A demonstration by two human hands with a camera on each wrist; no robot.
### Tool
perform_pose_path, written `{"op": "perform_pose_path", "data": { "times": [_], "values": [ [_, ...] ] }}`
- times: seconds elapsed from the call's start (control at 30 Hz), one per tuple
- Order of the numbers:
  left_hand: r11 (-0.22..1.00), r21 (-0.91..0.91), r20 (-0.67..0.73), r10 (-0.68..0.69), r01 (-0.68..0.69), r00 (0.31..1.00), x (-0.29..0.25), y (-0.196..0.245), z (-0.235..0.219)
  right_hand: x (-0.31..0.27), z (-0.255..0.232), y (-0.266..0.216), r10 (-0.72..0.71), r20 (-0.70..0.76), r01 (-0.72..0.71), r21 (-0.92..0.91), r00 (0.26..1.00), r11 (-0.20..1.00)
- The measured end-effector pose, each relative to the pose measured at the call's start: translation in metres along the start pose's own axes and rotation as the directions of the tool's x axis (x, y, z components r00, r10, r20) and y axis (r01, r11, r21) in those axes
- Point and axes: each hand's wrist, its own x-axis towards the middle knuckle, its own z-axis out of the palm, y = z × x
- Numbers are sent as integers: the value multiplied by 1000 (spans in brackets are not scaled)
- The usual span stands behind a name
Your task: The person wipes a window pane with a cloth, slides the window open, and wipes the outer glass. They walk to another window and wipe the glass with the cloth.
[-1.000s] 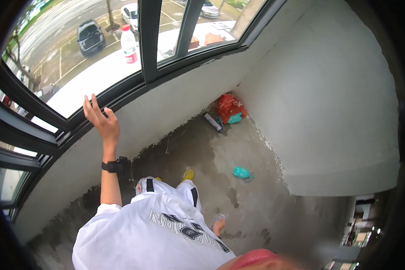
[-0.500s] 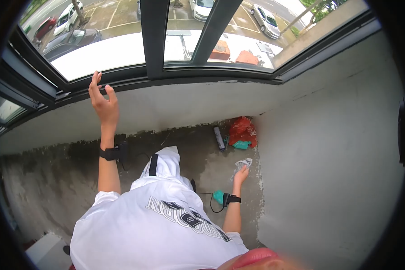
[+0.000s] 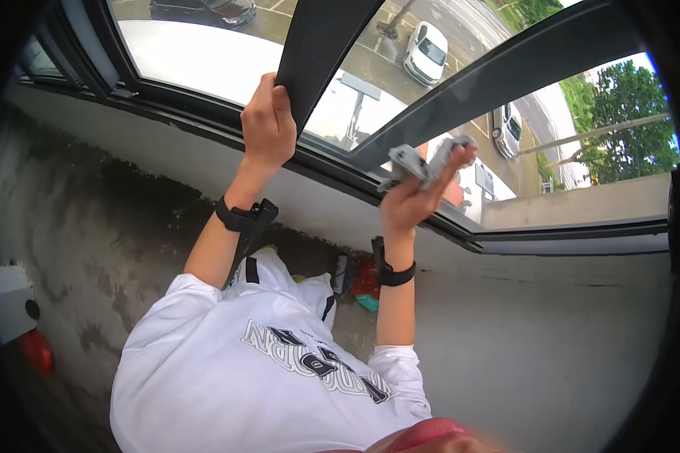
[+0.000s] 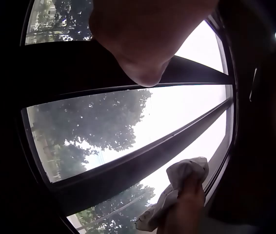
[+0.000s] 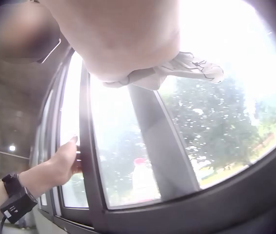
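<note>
In the head view my left hand (image 3: 269,132) grips the edge of the dark upright window frame (image 3: 321,57), its thumb lying along the bar. My right hand (image 3: 412,205) holds a crumpled whitish cloth (image 3: 406,162) with dark markings up at the window, farther right, beside the slanting frame bar. The left wrist view shows the cloth (image 4: 189,169) bunched at the right hand's fingers, against the bright pane. From the right wrist, the cloth (image 5: 194,68) sticks out past the hand, which hides most of its own fingers. There the left hand (image 5: 62,165) is seen at the frame's edge.
A red bag (image 3: 366,278), a teal item (image 3: 367,303) and a grey cylinder (image 3: 341,272) lie on the floor by the wall. A white box-like thing (image 3: 7,302) stands at the far left. Behind the glass is a red-capped bottle (image 5: 140,178).
My right hand has risen from low near the floor to the window with the cloth. My left hand has moved right along the window to grip the upright frame. The head view has turned right.
</note>
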Motion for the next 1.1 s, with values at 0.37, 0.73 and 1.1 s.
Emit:
{"op": "perform_pose_path", "data": {
  "times": [0.37,0.73,1.1],
  "values": [
    [977,198,-238,-34,83,971,0,7,22,-102,35,41,-310,669,405,14,676,914],
    [981,177,-167,-52,81,985,-32,46,68,-130,-62,138,-54,441,170,-227,896,959],
    [941,323,-258,-18,104,966,-57,65,57,-117,-77,130,-37,521,160,-193,853,968]
  ]
}}
